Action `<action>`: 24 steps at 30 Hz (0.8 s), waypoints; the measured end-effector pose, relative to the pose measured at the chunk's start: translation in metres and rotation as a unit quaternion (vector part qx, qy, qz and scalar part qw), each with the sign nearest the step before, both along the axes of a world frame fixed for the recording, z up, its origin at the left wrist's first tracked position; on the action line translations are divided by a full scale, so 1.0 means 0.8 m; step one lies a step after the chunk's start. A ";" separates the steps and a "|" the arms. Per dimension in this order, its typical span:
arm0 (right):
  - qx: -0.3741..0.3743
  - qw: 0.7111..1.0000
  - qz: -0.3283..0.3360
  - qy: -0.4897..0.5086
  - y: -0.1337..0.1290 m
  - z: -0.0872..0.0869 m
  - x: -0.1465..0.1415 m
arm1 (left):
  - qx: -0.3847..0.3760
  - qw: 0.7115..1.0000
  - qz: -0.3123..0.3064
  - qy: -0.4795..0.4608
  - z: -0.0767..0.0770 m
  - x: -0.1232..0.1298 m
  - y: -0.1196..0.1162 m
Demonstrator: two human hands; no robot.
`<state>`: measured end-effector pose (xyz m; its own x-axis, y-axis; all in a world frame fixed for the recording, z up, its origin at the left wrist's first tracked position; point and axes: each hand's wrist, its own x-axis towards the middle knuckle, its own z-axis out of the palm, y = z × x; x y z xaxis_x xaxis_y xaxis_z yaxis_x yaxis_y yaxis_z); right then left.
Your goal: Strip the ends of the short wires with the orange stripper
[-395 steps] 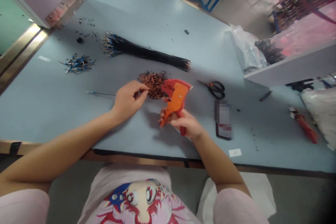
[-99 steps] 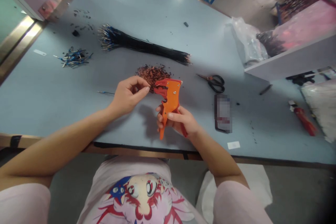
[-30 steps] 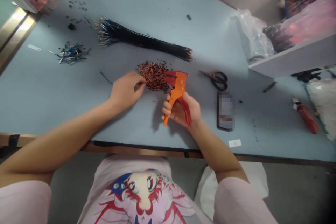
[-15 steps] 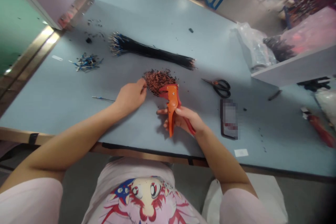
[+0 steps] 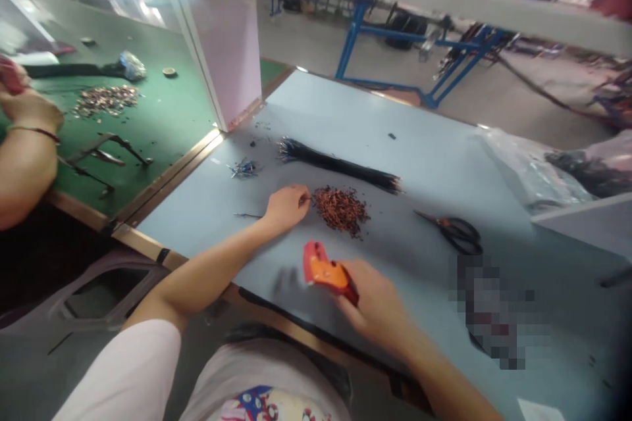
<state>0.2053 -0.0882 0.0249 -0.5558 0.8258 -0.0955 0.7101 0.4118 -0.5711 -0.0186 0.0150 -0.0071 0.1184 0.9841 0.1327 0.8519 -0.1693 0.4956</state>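
Note:
My right hand (image 5: 372,296) is wrapped round an orange and red wire stripper (image 5: 330,272), its head pointing left above the table. My left hand (image 5: 287,205) is closed in a pinch on a thin wire (image 5: 247,215). The wire's blue and silver terminal end sticks out left of my wrist; the hand covers its middle. Just right of those fingers lies a heap of short copper-and-black offcuts (image 5: 340,209). Behind the heap stretches a bundle of black wires (image 5: 340,166), with blue-and-silver ends at the left and bare copper ends at the right.
A small pile of blue terminal pieces (image 5: 244,168) lies at the left. Black-handled scissors (image 5: 451,229) and a blurred-out object (image 5: 488,316) are at the right. Plastic bags (image 5: 523,168) rest behind a low panel. At the green table, another person's hand (image 5: 32,108) is visible.
The view has swung up and left, bringing the neighbouring table in. My right hand has turned the wire stripper from upright to pointing left, away from the offcut heap. My left hand keeps its pinch.

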 end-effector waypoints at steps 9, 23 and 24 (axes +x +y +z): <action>0.157 0.987 0.022 -0.036 -0.007 -0.035 -0.025 | -0.008 0.995 -0.011 0.094 0.004 -0.003 -0.001; 0.127 0.969 -0.076 0.199 0.004 -0.048 -0.010 | 0.109 0.992 -0.050 -0.044 0.024 0.029 -0.025; 0.082 0.959 -0.106 0.251 0.007 -0.045 -0.012 | 0.098 0.987 -0.069 -0.109 0.031 0.035 -0.029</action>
